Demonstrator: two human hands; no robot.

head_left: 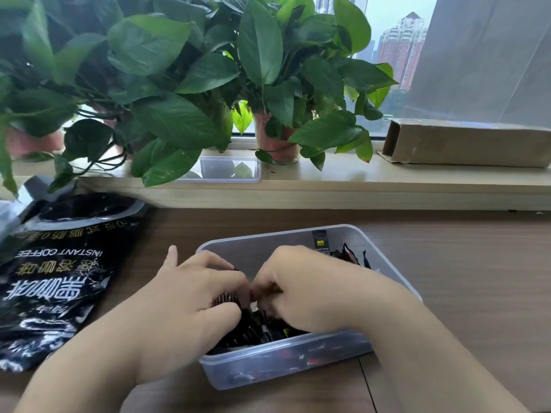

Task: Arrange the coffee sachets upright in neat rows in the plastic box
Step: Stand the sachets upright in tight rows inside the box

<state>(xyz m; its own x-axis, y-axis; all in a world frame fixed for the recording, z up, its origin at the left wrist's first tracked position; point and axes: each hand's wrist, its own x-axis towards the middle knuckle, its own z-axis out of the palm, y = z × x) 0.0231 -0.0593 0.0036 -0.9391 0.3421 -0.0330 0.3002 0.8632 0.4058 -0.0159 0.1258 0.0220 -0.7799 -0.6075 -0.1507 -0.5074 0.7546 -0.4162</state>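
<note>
A clear plastic box (390, 263) stands on the wooden table in front of me. Several black coffee sachets (268, 329) lie and stand inside it; one sachet (320, 240) stands upright against the far wall. Both hands are inside the box, fingertips meeting over its middle. My left hand (199, 289) is shut on a bunch of sachets, whose ridged ends show under its fingers. My right hand (293, 284) pinches sachets beside it. Most of the box's contents are hidden under my hands.
A large black instant coffee bag (56, 275) lies open on the table at the left. On the window ledge behind stand potted plants (277, 138), a clear plastic lid (229, 169) and a cardboard box (468, 141). Bare wood lies to the right of the box.
</note>
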